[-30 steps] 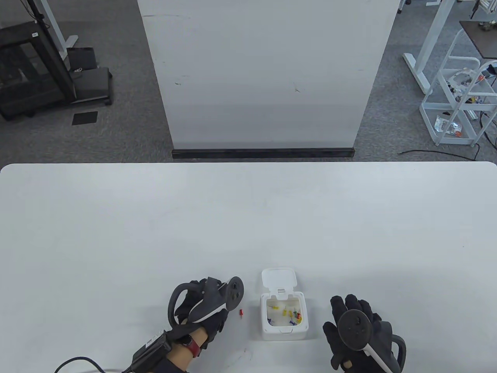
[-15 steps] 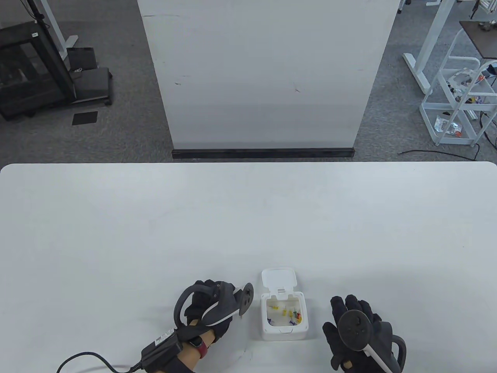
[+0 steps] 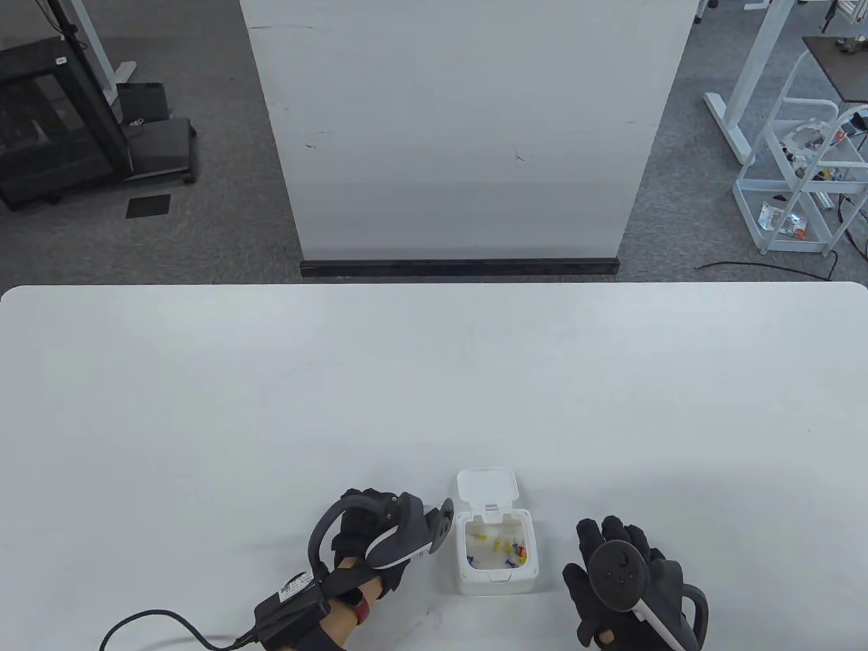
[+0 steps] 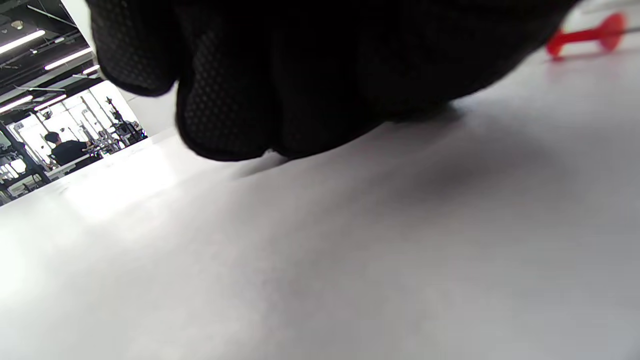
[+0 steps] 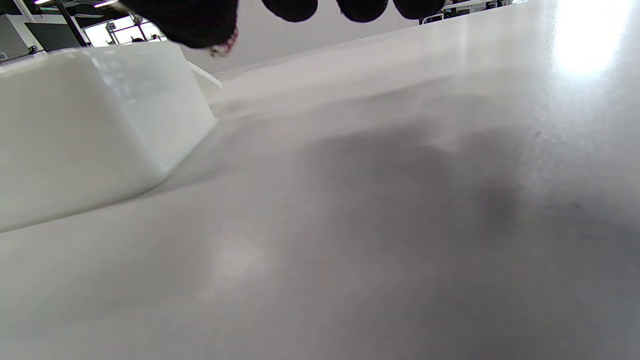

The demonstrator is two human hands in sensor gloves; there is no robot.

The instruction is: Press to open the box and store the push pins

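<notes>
Left hand had shifted right toward the box since the earlier frames and now sat over the spot where the red pin lay; right hand had not moved.

Table: white, otherwise bare around the work area.

Box: small white push-open box near the front edge, between the two hands. Lid was flipped back and open, so the press-to-open step was done. Several coloured pins were already inside.

Right hand: rested flat on the table just right of the box, fingers straight and spread, holding nothing.

Left hand: knuckles down on the table just left of the box, fingers curled in the left wrist view. Couldn't tell from either view whether they had closed on anything.

Red push pin: lay on its side on the table just beyond the left fingers in the wrist view, not visibly touched; hidden under the tracker in the table view.

Judgement: mostly done. Left to do: grip the red pin and drop it into the box.
</notes>
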